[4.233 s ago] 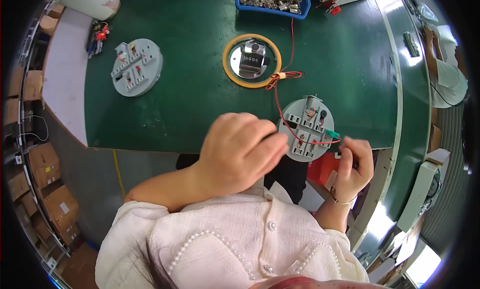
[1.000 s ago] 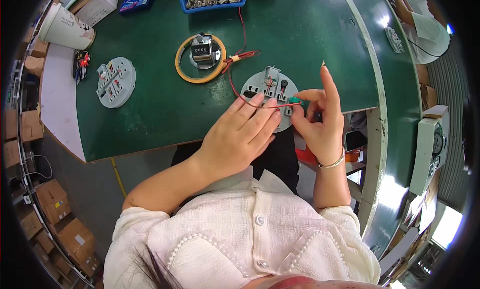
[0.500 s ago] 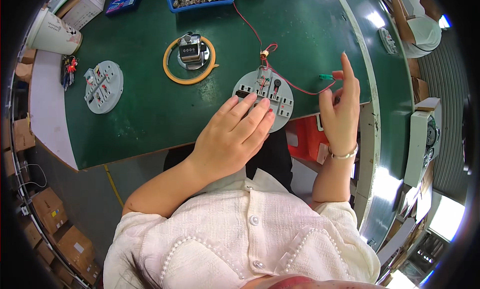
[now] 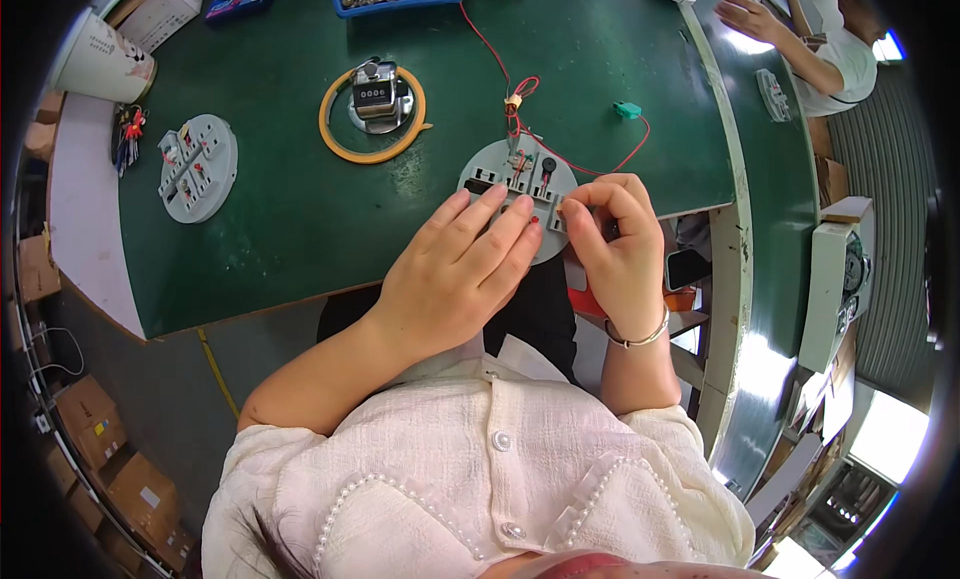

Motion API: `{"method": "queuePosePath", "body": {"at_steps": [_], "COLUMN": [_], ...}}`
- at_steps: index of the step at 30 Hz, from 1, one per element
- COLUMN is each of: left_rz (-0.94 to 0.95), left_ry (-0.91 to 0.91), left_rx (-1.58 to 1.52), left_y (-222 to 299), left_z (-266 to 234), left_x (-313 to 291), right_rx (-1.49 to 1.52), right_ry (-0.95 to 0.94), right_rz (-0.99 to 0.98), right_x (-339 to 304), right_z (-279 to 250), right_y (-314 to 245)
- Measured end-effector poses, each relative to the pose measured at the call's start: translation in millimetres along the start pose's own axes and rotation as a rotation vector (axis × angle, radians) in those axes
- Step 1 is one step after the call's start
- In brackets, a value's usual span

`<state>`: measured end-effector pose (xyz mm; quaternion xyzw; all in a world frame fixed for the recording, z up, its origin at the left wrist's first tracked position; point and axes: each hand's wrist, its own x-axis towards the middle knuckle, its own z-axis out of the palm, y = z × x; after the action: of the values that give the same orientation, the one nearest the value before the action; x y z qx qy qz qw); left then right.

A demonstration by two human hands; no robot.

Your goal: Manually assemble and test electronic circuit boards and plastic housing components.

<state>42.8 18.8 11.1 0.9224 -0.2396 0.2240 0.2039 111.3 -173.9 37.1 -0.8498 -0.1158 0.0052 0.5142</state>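
Note:
A round grey plastic base (image 4: 483, 159) with slots, small parts and red wires lies near the table's front edge. My left hand (image 4: 455, 264) rests flat across its near left part, fingers stretched and hiding some of it. At the base's right edge, my right hand (image 4: 618, 244) has thumb and forefinger pinched together; whatever sits between them is hidden. A green clip (image 4: 627, 110) on a red wire (image 4: 640, 149) lies on the table beyond my right hand. That wire runs back to a loosely knotted bundle (image 4: 514, 102) above the base.
A second grey base (image 4: 200, 169) lies at the left. Between the two sits a metal tally counter (image 4: 376, 91) inside a ring of orange tape (image 4: 327, 129). A blue bin (image 4: 400, 7) of metal parts stands at the back. A co-worker's hand (image 4: 748, 17) shows at the far right.
My right hand has let go of the green clip and moved left and down to the base's edge. The clip now lies on the table. My left hand stays on the base.

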Motion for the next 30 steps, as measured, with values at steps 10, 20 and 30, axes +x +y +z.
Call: {"method": "queuePosePath", "body": {"at_steps": [10,20,30], "left_rz": [0.017,0.021,-0.053], "left_ry": [-0.001,-0.002,0.127], "left_rx": [0.024,0.070,-0.255], "left_y": [-1,-1,-15], "left_z": [1,-2,-95], "left_x": [-1,-7,-46], "right_rx": [-0.100,-0.236,-0.143], "right_ry": [-0.036,0.080,0.152], "right_rz": [0.053,-0.243,-0.254], "right_x": [10,-18,-30], "right_z": [-1,0,-29], "right_y": [-10,2,25]}}
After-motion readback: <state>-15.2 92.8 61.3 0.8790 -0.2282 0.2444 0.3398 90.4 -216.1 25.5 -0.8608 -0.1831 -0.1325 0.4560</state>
